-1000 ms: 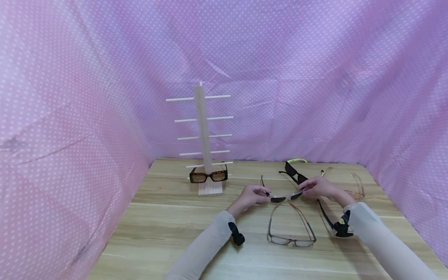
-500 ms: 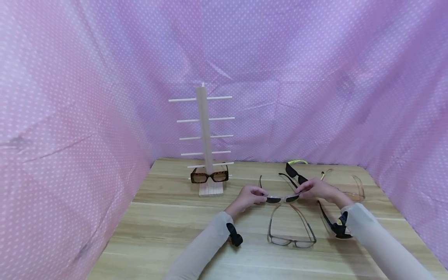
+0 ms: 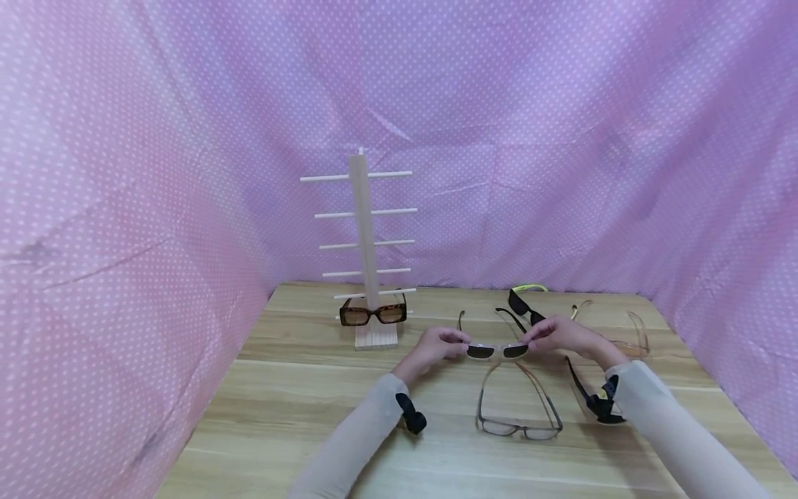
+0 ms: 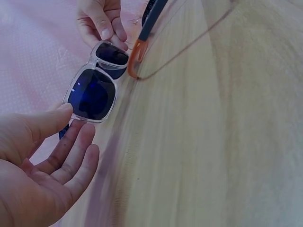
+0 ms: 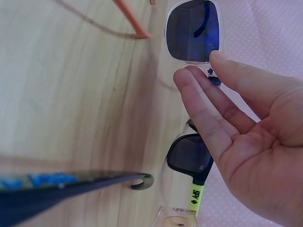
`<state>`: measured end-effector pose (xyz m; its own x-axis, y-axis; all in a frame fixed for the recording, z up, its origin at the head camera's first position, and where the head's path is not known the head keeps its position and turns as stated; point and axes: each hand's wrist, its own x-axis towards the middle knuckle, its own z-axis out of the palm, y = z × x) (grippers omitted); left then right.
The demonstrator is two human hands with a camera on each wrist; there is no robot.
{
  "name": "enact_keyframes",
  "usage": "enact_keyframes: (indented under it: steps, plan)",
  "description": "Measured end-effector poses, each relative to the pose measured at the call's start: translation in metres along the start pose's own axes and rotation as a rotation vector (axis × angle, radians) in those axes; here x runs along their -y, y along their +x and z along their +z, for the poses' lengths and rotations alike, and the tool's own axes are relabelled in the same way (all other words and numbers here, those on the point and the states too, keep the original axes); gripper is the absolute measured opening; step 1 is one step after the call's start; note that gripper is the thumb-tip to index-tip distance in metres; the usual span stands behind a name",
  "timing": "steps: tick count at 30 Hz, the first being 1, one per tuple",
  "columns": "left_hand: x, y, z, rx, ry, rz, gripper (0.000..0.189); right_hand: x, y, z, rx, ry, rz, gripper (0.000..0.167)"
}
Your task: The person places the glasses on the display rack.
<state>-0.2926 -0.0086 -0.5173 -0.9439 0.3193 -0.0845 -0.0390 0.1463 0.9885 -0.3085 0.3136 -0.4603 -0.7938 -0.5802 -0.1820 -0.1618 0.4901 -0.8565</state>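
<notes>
Clear-framed sunglasses with dark lenses (image 3: pixel 480 352) are held between both hands, lenses toward the head camera and temples pointing away. My left hand (image 3: pixel 439 345) pinches their left end with thumb and fingers. At the other end, my right hand (image 3: pixel 561 335) pinches the corner by the hinge. In the left wrist view the thumb lies at the rim of the near lens (image 4: pixel 92 94), the lower fingers spread loosely. The right wrist view shows the right thumb at the lens edge (image 5: pixel 194 33). Below the sunglasses lie grey-framed eyeglasses (image 3: pixel 520 431) with brown temples, opened on the table.
A wooden display stand (image 3: pixel 364 235) with several rods is at left, tortoiseshell sunglasses (image 3: pixel 373 315) on its lower part. Black sunglasses with yellow-green temples (image 3: pixel 519 303) lie behind the right hand. Pale clear glasses (image 3: pixel 642 339) and dark-templed glasses (image 3: pixel 580 384) are at right.
Both hands have shifted a little left with the clear-framed sunglasses, which now sit more level than a second ago. The other glasses and the stand have stayed put.
</notes>
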Motion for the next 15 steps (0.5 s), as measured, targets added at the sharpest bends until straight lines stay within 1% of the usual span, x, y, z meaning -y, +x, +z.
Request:
enact_keyframes:
  steps: [7, 12, 15]
  plan:
    - [-0.004, -0.001, -0.010, 0.031, 0.031, 0.036, 0.020, 0.005, -0.001, 0.000, -0.008, -0.009, 0.001, 0.028]
    - [-0.011, -0.004, -0.020, 0.075, 0.035, 0.039, 0.021, 0.016, -0.002, 0.000, -0.005, -0.005, -0.007, 0.028]
    - [-0.016, -0.006, -0.025, 0.089, 0.051, 0.048, 0.022, 0.023, -0.003, 0.001, -0.014, -0.010, -0.008, 0.028]
